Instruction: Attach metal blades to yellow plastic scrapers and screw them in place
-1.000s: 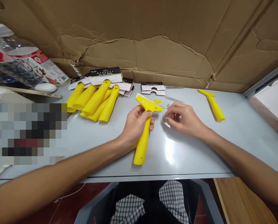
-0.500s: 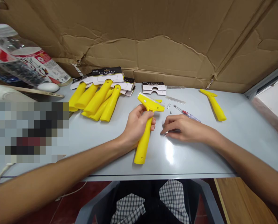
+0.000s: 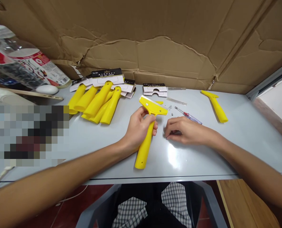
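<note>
My left hand is wrapped round the handle of a yellow scraper, whose wide head points away from me. A silvery blade edge runs along the top of the head, and one screw shows at its left end. My right hand is closed just to the right, its fingertips pinched together low over the table; whatever they hold is hidden. Beyond it lie several small screws, a screwdriver with a clear handle and red collar, and a thin blade.
Several yellow scraper handles with cards lie piled at the back left. Folded cards lie at the back, near another blade. A yellow scraper body rests at the right. Bottles and a white mouse are at the left.
The small metal piece seen at my right fingertips is now out of sight, and those fingers have drawn together. My left hand keeps its hold on the scraper.
</note>
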